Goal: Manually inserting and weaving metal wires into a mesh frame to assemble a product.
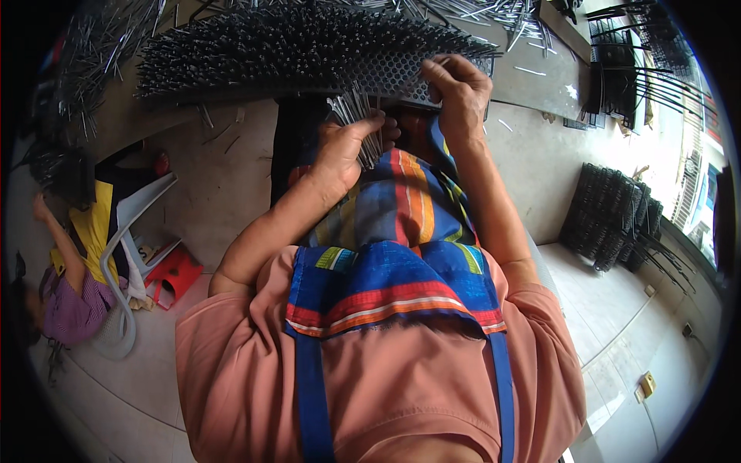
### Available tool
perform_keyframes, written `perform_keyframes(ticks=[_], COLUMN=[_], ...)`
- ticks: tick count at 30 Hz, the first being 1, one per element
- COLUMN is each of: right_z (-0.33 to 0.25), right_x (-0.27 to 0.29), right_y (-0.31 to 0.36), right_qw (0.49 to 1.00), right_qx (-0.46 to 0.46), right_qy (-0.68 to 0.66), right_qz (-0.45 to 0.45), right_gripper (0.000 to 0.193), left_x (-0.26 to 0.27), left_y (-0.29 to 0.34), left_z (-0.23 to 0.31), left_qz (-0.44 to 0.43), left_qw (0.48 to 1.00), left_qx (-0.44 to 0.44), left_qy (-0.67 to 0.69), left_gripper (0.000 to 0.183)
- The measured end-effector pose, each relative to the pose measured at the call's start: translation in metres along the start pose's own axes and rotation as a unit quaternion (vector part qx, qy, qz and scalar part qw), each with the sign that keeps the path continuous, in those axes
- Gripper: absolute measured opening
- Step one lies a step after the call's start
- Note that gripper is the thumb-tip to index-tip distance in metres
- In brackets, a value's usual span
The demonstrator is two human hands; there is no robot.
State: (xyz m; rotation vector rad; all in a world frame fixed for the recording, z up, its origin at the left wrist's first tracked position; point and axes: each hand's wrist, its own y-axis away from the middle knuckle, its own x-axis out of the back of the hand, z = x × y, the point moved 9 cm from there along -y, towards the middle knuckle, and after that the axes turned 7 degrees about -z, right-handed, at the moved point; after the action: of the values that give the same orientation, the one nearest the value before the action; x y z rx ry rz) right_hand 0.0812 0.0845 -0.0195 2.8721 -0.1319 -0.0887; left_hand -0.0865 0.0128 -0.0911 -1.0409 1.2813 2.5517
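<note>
A dark perforated plate [390, 73] lies on the table edge in front of me, most of it packed with upright thin metal pins [293, 46]. My left hand [347, 147] is closed around a bundle of loose metal pins [363, 116], held just below the plate's bare holed part. My right hand [455, 89] rests at the plate's right end, fingertips pinched at the holes; whether a pin is between them I cannot tell. A striped multicoloured apron [394, 231] covers my lap under both hands.
Loose pins [494, 15] are scattered on the table behind the plate and heaped at the far left [93, 54]. Stacks of filled dark plates [617, 216] lean at the right. Another person [73, 262] sits at the left beside a white plastic chair [127, 231] and a red stool [176, 278].
</note>
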Motion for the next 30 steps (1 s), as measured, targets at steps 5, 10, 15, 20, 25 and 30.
perform_keyframes(ticks=[5,10,15,20,25,30], right_z=[-0.024,-0.033,-0.040,-0.050,-0.055,-0.047], right_x=[0.012,-0.002,-0.027,-0.031,-0.048,-0.053], right_y=[-0.006,-0.010,-0.010,-0.012,-0.018,-0.017], right_qw=[0.960,0.931,0.891,0.878,0.827,0.770], right_qx=[0.246,0.314,0.308,0.323,0.324,0.296], right_qy=[0.030,0.143,0.321,0.342,0.458,0.564], right_qz=[0.129,0.118,0.087,0.087,0.038,0.031], right_gripper=[0.007,0.007,0.012,0.011,0.011,0.026], left_x=[-0.003,-0.007,-0.005,-0.002,-0.006,-0.009], left_y=[-0.002,-0.001,-0.003,-0.007,-0.003,-0.003], left_z=[-0.010,-0.005,-0.002,-0.005,-0.002,-0.007], left_qz=[-0.017,-0.028,-0.026,-0.033,-0.023,-0.046], left_qw=[0.999,0.999,0.999,0.999,1.000,0.998], left_qx=[0.033,0.017,-0.027,0.003,0.012,0.041], left_qy=[0.020,-0.005,-0.026,-0.036,0.001,-0.019], left_gripper=[0.017,0.020,0.017,0.023,0.015,0.022])
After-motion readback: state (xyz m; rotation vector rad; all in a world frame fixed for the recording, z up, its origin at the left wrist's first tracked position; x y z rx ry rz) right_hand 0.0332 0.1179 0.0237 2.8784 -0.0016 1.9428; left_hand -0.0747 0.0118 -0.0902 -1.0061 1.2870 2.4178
